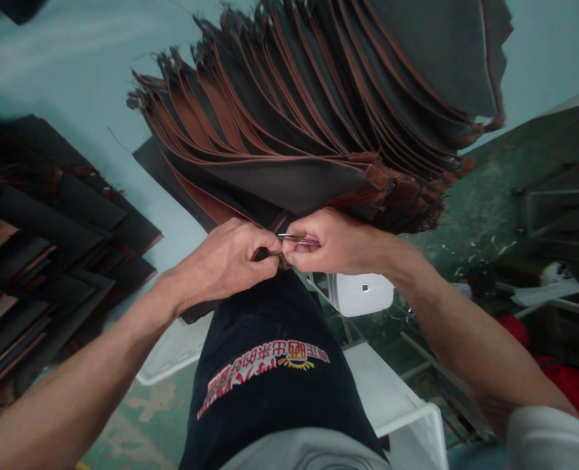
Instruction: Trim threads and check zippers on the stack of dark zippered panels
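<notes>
A long row of dark grey and brown layered sheets (279, 98) with frayed edges lies on the pale table (74, 59). At its near edge my right hand (323, 241) is closed around a small metal tool (299, 239) with a pinkish handle, its tip pointing left. Thumb and fingers of my left hand (243, 258) pinch together right beside that tip, at the corner of a dark sheet. What exactly lies between the left fingertips is too small to make out. Both hands nearly touch, above the dark apron (274, 365).
More stacked dark sheets (49, 241) lie at the left. Below the hands are a white container (365, 294) and a white crate (391, 391) at the right. Metal racks (558, 215) and a red item (568, 385) show at the far right.
</notes>
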`<state>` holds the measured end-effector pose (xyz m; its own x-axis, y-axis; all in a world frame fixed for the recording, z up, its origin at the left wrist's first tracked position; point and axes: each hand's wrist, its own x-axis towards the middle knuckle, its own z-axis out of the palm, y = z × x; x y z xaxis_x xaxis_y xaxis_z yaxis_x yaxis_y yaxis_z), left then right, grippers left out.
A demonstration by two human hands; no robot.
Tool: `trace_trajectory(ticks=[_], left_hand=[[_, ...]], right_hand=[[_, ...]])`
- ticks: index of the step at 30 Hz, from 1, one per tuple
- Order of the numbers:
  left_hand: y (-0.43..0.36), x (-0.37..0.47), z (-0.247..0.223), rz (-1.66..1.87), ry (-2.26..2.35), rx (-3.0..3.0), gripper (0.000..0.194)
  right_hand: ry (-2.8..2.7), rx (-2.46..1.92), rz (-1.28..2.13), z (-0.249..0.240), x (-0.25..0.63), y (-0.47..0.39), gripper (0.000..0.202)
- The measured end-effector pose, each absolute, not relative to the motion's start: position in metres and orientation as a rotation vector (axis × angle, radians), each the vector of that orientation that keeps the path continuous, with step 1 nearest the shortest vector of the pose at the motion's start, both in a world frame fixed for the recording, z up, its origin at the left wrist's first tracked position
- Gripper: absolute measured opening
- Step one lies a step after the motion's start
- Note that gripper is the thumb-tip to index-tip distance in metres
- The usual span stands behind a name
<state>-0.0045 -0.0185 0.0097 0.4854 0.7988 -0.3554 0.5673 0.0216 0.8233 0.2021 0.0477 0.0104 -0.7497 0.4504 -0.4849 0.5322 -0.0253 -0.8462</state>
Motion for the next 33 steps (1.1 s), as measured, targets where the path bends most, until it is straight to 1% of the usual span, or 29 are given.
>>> trace_trajectory(ticks=[3,5,8,11,14,16,21,26,29,33], left_hand=[[-0.019,-0.004,0.009,0.285,1.207,1.631,0.015],[-0.019,-0.005,0.009,0.316,1.19,1.588,0.014],[-0.018,-0.009,0.009,0.375,1.118,1.495,0.013],[-0.017,-0.013,0.012,0.391,1.032,1.414,0.018],[-0.015,-0.015,0.014,0.377,1.004,1.386,0.027],[-0.015,-0.015,0.014,0.369,1.016,1.378,0.029],[-0.019,-0.012,0.014,0.35,1.094,1.367,0.024],[-0.025,-0.008,0.011,0.394,1.182,1.329,0.013],[-0.026,-0.013,0.009,0.415,1.134,1.246,0.013],[-0.02,-0.025,0.009,0.4,0.976,1.33,0.02]], right_hand=[[2.127,1.117,-1.87,0.01,0.2,0.049,0.027],[2.072,1.103,-1.922,0.01,0.199,0.05,0.023],[1.94,1.013,-2.12,0.009,0.198,0.051,0.016],[1.774,0.948,-2.273,0.011,0.197,0.052,0.016],[1.691,0.909,-2.349,0.012,0.195,0.053,0.017],[1.691,0.899,-2.366,0.011,0.194,0.053,0.017],[1.712,0.92,-2.358,0.007,0.193,0.048,0.013],[1.674,1.05,-2.352,0.007,0.191,0.045,0.01],[1.704,1.033,-2.34,0.007,0.191,0.047,0.012],[1.718,0.95,-2.326,0.004,0.193,0.048,0.011]])
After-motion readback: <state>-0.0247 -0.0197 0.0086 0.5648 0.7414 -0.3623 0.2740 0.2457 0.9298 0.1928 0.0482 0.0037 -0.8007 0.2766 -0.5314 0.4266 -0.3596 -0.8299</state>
